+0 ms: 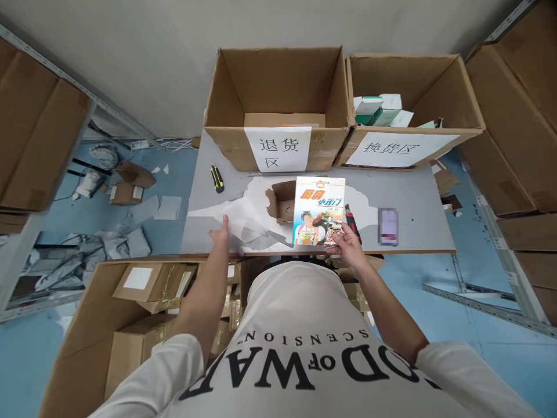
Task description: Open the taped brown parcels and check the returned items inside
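A thin book point(319, 200) with a colourful food cover is held upright-side out by my right hand point(343, 241), the fingers closed on its lower right corner. Behind the book, partly covered, is a small open cardboard box point(284, 203). Close to my right hand lies a red and black box cutter point(353, 225). My left hand point(220, 233) is empty, fingers apart, above the front left part of the grey table point(202, 229), beside a crumpled white and grey plastic wrapper point(248, 217). A yellow and black box cutter point(216, 179) lies farther back on the left.
Two large cartons stand at the back: a left carton point(221, 145) with a paper sign, and a right carton point(339, 157) containing several green-white boxes point(380, 110). A phone point(388, 226) lies at the right. Below the table, a big carton point(82, 325) holds several parcels point(148, 284).
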`<state>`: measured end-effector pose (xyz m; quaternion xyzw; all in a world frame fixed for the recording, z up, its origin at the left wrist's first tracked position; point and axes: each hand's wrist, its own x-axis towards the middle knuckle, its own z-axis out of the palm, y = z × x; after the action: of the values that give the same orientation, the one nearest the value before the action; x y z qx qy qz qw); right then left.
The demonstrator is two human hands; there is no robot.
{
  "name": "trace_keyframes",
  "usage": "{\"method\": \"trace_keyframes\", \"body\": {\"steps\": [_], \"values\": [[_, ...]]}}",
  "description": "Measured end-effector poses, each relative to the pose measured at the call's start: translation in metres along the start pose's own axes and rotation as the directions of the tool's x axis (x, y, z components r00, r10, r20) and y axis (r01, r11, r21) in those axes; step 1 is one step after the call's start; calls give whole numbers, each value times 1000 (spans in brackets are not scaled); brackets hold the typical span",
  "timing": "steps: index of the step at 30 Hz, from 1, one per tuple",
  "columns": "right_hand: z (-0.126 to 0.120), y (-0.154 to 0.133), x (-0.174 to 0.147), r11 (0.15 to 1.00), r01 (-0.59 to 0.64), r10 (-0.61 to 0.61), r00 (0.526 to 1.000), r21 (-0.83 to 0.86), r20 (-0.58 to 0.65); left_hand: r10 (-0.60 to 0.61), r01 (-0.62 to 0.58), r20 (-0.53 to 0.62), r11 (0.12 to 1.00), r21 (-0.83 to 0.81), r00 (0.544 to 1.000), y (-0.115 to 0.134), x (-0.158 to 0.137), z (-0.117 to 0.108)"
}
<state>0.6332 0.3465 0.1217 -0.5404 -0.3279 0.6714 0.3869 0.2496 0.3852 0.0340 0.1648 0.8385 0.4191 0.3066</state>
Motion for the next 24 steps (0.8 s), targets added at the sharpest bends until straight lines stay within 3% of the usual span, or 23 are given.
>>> {"method": "trace_keyframes", "body": {"steps": [2,4,5,6,8,9,11,16,20,24], "values": [[2,2,1,1000,5,-5,1000,0,10,-26,31,-205,999,18,978,9,-21,0],[4,3,4,1000,19,-19,1000,-5,23,110,-109,-209,994,16,972,19,-52,1],[6,3,6,1000,27,-27,999,-5,28,238,-241,-67,969,-53,969,23,-70,3],[8,3,8,999,35,-35,999,-1,31,310,-288,144,945,-156,940,27,-90,6],[14,4,12,999,46,-46,998,7,44,293,-141,577,946,-293,762,33,-128,15],[17,5,13,999,49,-49,997,10,53,266,-57,671,947,-317,692,36,-144,20],[22,5,16,999,47,-48,995,7,88,235,42,739,941,-335,631,41,-166,27],[11,-12,34,986,168,-167,974,2,152,204,115,718,923,-368,665,46,-170,27],[-17,-59,69,951,310,-304,940,-17,154,163,151,767,935,-321,621,41,-163,19],[-30,-114,90,863,435,-333,872,-257,359,131,183,799,940,-289,587,39,-162,19]]}}
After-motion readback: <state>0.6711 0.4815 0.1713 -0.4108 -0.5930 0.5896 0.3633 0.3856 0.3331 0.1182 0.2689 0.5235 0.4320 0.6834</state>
